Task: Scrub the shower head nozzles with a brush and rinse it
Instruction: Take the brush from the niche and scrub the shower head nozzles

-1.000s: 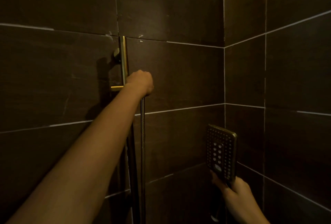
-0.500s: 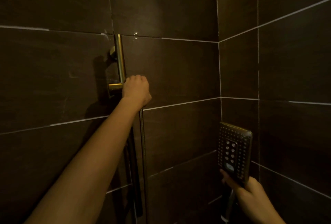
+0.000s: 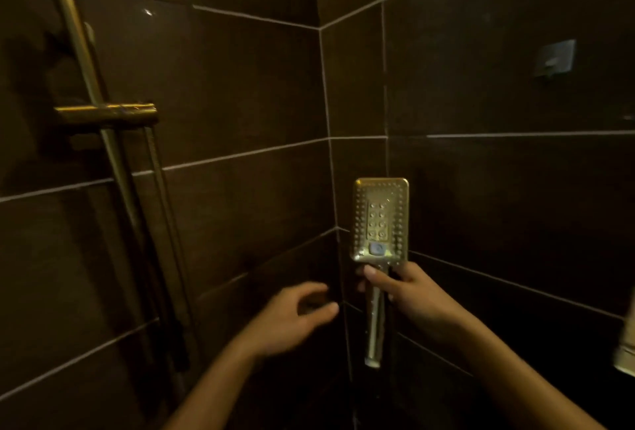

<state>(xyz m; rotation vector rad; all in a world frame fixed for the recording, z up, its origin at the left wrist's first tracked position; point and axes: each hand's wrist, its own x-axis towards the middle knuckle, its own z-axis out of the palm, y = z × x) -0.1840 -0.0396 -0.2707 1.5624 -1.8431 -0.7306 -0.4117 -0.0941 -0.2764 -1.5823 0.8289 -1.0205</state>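
Note:
A gold rectangular shower head [image 3: 379, 220] stands upright in front of the dark tiled corner, its nozzle face turned toward me. My right hand [image 3: 409, 292] grips its handle just below the head, and the handle's lower end sticks out beneath the fist. My left hand [image 3: 295, 313] hovers to the left of the handle, fingers apart and curled, holding nothing. No brush is in view.
A gold slide rail [image 3: 86, 62] with its holder bracket [image 3: 106, 112] is fixed to the left wall, and a hose [image 3: 165, 209] hangs below it. A small square hook plate [image 3: 555, 58] sits on the right wall. A pale object [image 3: 627, 350] shows at the right edge.
My left hand has let go of the rail holder and dropped down toward the shower head handle. The view has swung right, and the shower head now faces me more squarely.

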